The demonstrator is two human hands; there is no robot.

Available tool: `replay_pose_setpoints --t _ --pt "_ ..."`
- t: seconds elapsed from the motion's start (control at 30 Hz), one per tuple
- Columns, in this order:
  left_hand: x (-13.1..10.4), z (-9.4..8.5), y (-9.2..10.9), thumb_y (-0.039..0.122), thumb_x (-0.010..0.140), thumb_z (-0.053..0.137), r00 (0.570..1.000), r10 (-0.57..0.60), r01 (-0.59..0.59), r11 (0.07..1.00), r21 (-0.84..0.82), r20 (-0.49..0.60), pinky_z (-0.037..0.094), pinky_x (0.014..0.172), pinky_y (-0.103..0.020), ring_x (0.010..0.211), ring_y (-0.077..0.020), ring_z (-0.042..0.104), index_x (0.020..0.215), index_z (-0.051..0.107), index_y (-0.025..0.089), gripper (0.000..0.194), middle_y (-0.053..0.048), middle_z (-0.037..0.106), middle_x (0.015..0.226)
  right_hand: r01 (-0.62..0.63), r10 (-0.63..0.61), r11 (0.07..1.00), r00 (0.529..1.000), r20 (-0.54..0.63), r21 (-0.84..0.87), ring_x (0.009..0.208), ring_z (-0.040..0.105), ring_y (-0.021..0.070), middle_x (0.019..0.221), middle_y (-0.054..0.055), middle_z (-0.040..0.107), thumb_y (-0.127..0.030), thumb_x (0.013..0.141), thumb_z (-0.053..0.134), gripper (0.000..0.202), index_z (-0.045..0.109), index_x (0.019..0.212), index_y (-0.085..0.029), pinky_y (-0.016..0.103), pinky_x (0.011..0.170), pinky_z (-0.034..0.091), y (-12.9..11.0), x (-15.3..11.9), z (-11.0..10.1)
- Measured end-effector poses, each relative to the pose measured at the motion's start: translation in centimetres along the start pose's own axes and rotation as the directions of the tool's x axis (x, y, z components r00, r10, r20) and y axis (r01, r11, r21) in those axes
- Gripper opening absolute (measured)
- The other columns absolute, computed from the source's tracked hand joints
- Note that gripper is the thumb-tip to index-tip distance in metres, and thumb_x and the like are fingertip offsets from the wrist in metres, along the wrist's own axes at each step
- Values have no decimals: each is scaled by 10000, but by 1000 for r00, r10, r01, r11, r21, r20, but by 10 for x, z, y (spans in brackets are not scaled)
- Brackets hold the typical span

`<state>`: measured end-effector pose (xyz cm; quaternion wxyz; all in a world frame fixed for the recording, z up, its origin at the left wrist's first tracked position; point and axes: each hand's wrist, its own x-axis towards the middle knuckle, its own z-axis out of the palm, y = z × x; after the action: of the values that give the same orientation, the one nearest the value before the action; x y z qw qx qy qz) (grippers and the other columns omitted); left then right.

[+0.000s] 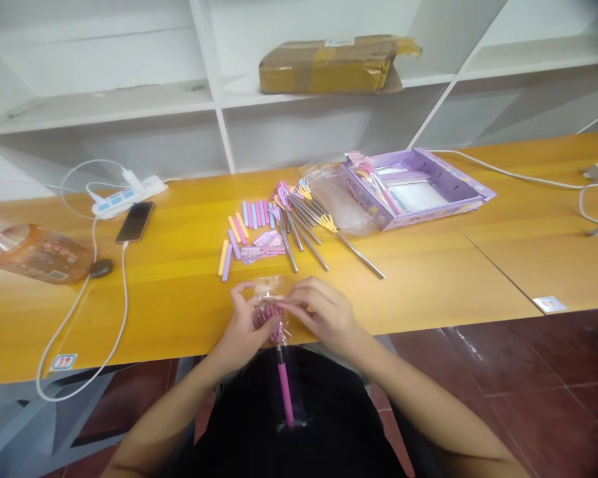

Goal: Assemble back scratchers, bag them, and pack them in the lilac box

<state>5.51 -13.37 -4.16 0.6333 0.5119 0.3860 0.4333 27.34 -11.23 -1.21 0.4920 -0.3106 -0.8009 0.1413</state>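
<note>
Hands meet at the desk [428, 279] edge. The left hand [242, 332] and right hand [323, 315] both pinch a clear bag [272, 299] around a pink stick [284, 385].

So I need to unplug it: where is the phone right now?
The phone lies far left on the table, just in front of the power strip, right of the jar.

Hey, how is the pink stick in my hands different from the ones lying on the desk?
The pink stick sits inside a clear sleeve, gripped at its top by the left hand and right hand; the sticks on the desk lie bare and untouched. It has a pink handle; theirs are bare metal. It hangs off the desk edge; they fan out flat. All carry small hand-shaped tips.
</note>
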Motion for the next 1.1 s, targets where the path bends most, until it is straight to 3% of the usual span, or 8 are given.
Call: replay_pose_setpoints --t 0.1,0.17,0.23,0.33,0.47,0.67,0.9,1.1 --pt "0 5 -4 378 1035 779 1000 5 -5 1000 -23 14 653 929 -396 1003 -209 788 1568 191 320 796 -81 712 1305 165 -161 985 983 86 -48 936 714 232 1072 105 771 -135 1096 655 192 690 1268 -213 379 804 610 4 -11 11" --pt "1 4 -5 383 1037 780 1000 1 -1 1000 -9 -3 608 1088 -450 1219 -259 761 1681 54 333 972 -115 698 1418 203 -191 975 973 127 -89 922 700 237 1070 120 769 -113 1091 638 198 685 1266 -192 379 779 607 9 -10 14" --pt "2 2 -5 379 1041 772 1000 -8 9 999 34 -10 525 1220 -497 1422 -294 668 1731 -69 360 1088 -139 647 1549 206 -192 971 974 120 -123 932 698 247 1054 121 765 -106 1082 641 180 682 1237 -189 394 793 620 13 -7 15" --pt "1 -1 -5 354 1042 764 1000 -15 17 992 124 -15 371 1354 -533 1615 -315 487 1772 -10 378 1064 -142 486 1741 186 -176 972 981 82 -141 1077 720 282 1090 125 760 -94 1075 635 201 677 1239 -202 453 922 654 18 -5 15" --pt "1 2 -4 334 1047 740 1000 4 -3 981 195 -3 293 1398 -548 1679 -329 390 1784 94 394 982 -123 364 1830 114 -112 982 993 25 -149 1207 734 272 1210 145 740 -75 1082 589 254 677 1276 -215 440 1001 674 23 -6 13" --pt "-3 9 -6 289 1076 679 997 -26 3 951 309 70 135 1439 -562 1770 -314 108 1794 -79 390 1049 -109 135 1908 90 -100 974 994 -39 -206 1107 745 254 1168 130 738 -60 1072 593 246 679 1240 -219 421 941 678 25 0 5" --pt "-4 13 -15 314 1089 657 993 9 -48 944 328 119 136 1443 -578 1768 -334 114 1809 10 361 969 -109 141 1907 49 -58 987 997 -56 -154 1096 746 245 1175 112 756 -72 1082 600 257 668 1269 -233 421 938 660 29 0 -1" --pt "-1 10 -8 258 1087 650 990 48 -82 962 259 134 73 1452 -551 1772 -277 115 1796 62 446 940 -39 152 1908 -32 30 999 986 -163 -12 1062 786 224 1126 81 801 -83 1093 612 233 667 1252 -243 401 955 674 30 4 -2"
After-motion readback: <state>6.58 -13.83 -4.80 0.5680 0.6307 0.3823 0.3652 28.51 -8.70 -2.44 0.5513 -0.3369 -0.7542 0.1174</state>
